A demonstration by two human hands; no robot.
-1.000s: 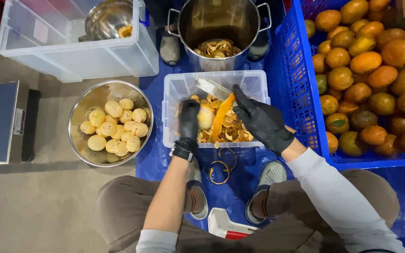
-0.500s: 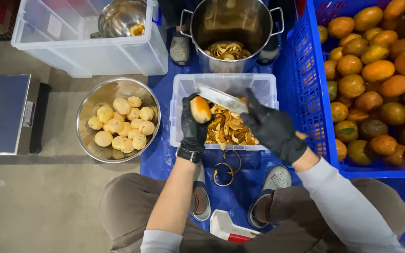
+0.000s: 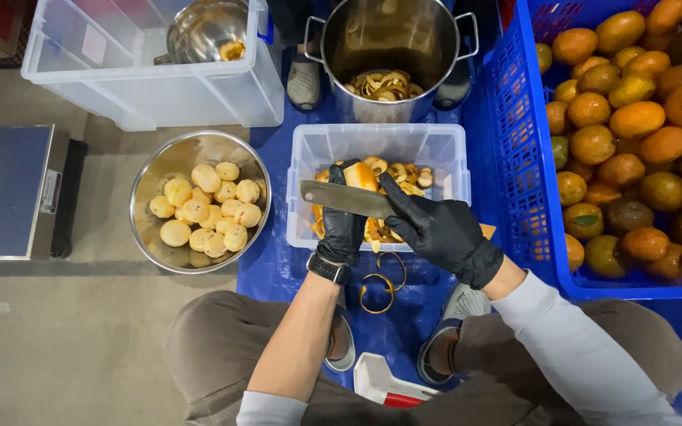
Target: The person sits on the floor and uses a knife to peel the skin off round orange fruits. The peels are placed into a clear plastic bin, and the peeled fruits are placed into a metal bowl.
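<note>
Nearest the body, curls of orange peel (image 3: 380, 285) lie on the blue sheet (image 3: 278, 264) just below both wrists. The left hand (image 3: 341, 225), in a black glove, is wrapped around a partly peeled orange (image 3: 360, 175), which sits at its fingertips over the clear peel tub (image 3: 309, 150). The right hand (image 3: 436, 229), also gloved, is closed on the handle end of a broad knife (image 3: 345, 198); the blade runs leftward across the left hand's fingers, just under the fruit. Left of the left hand stands a steel bowl (image 3: 151, 177) of peeled fruit, and farther left a flat scale (image 3: 1, 189). Right of the right hand is a blue crate (image 3: 515, 158) of unpeeled oranges. Beyond both hands stand a steel pot (image 3: 388, 31) holding peel and a large clear bin (image 3: 120, 87).
</note>
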